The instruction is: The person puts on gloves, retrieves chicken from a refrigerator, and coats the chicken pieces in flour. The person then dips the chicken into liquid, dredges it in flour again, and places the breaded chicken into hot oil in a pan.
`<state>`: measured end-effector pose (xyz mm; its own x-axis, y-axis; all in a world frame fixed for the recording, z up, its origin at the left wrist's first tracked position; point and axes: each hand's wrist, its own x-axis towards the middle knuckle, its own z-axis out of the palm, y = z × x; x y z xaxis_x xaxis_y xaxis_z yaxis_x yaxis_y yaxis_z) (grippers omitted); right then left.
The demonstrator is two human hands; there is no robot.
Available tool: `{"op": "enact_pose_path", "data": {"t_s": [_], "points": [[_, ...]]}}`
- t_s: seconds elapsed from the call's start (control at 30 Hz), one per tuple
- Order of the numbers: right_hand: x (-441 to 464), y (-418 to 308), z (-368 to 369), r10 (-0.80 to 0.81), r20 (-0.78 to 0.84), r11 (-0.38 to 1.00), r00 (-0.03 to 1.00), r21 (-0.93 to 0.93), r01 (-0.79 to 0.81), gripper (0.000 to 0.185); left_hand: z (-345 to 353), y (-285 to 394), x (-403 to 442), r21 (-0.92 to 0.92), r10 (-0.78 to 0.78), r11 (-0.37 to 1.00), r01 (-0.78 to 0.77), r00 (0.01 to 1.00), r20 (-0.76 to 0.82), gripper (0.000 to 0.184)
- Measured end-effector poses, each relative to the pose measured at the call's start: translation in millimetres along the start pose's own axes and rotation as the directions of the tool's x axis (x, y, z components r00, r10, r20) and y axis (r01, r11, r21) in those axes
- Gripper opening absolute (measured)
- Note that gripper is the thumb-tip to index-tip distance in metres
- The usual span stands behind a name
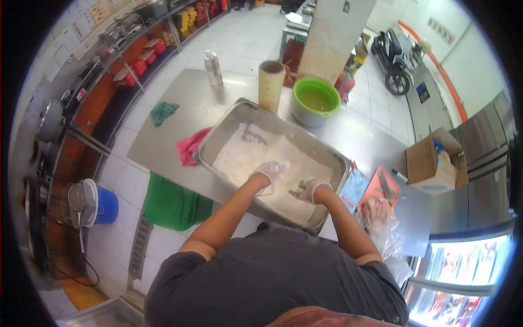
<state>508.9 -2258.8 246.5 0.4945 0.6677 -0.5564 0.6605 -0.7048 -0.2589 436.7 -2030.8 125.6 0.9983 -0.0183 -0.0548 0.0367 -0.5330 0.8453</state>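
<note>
A large rectangular metal tray [220, 126] stands in front of me, with a layer of white, flour-like powder [239, 155] in it. My left hand [272, 173], in a clear glove, is at the powder near the middle of the tray. Its fingers look stretched out, and no object shows in them. My right hand [309, 191], also gloved, is over the powder towards the tray's right end. The fingers there are slightly bent and apart, and their tips look coated with powder. A gap separates the two hands.
On the steel table [180, 98] are a pink cloth [190, 146], green cloth [163, 113], bottle [213, 68], plastic-wrap roll [269, 87] and green basket [316, 98]. Right of the tray lie a knife [385, 182] on a red board [376, 191], bagged meat [378, 212] and a cardboard box [436, 163].
</note>
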Motion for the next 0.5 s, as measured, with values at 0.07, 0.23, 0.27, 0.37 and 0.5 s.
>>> {"op": "enact_pose_path", "data": {"t_s": [0.07, 0.23, 0.27, 0.37, 0.5], "points": [[-4.3, 1.2, -7.9, -0.157, -0.145, 0.985, 0.977, -0.094, 0.144, 0.045, -3.3, 30.1, -6.2, -0.33, -0.403, 0.849, 0.414, 0.909, 0.104, 0.041], [-27.4, -11.4, -24.2, -0.52, -0.571, 0.815, 0.636, -0.107, 0.57, 0.023, -27.0, 80.6, -27.5, -0.679, -0.398, 0.438, 0.588, 0.805, 0.44, 0.047], [-25.3, -11.3, -22.7, -0.52, -0.571, 0.816, 0.636, -0.11, 0.568, 0.023, -28.6, 83.3, -26.7, -0.667, -0.327, 0.39, 0.635, 0.772, 0.545, 0.04], [-6.9, -10.8, -2.9, -0.464, -0.746, 0.814, 0.478, -0.145, 0.563, 0.022, -12.2, 91.4, -16.0, -0.759, -0.413, 0.437, 0.483, 0.857, 0.308, 0.039], [-0.5, -26.9, 5.2, 0.155, -0.698, 0.335, 0.699, 0.702, 0.628, 0.015, -1.2, 79.7, -0.8, 0.501, 0.457, 0.819, -0.278, 0.845, -0.278, 0.031]]}}
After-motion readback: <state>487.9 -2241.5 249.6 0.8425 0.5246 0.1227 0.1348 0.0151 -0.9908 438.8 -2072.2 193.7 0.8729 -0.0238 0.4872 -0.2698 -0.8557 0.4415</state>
